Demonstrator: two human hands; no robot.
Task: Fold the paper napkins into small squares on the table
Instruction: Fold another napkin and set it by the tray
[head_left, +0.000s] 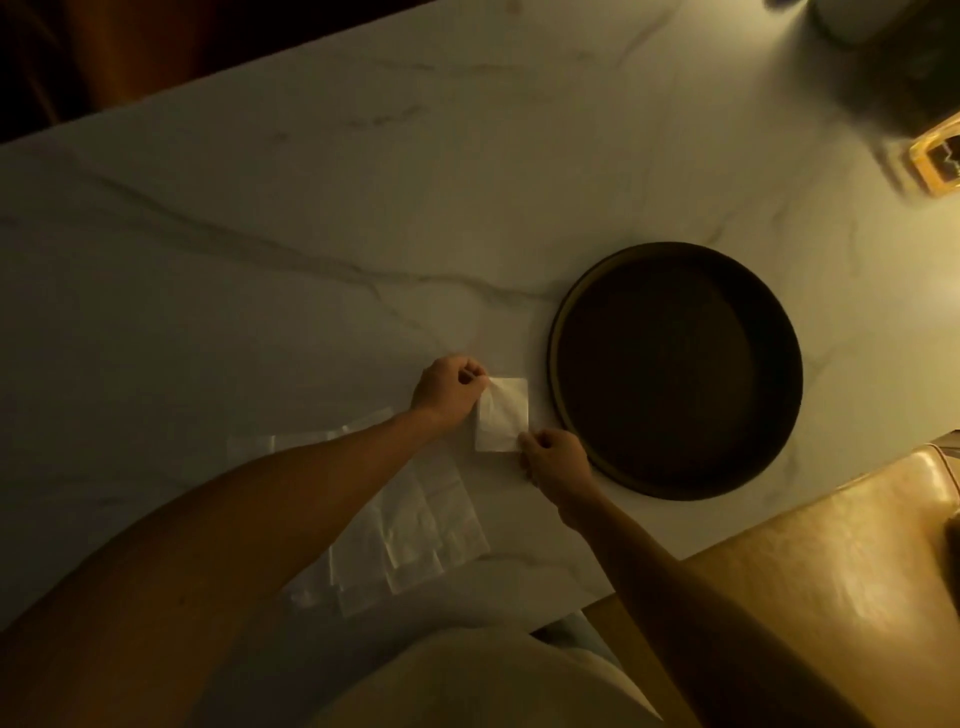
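On the marble table (363, 208), just left of the round dark tray (675, 483) | folded napkin (506, 415) — thin, soft, white, near-square | left hand (449, 389) pinches far-left corner | right hand (556, 462) pinches near-right corner — napkin lies between them | unfolded napkins (415, 535) under left forearm.

Blurred amber object (935, 158) cut off at right edge

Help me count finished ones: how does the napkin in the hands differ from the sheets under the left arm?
The held napkin is a small folded square; the flat sheets lie larger and spread out, overlapping. Both hands pinch the held napkin; nothing grips the flat sheets. Both are pale paper on the table.
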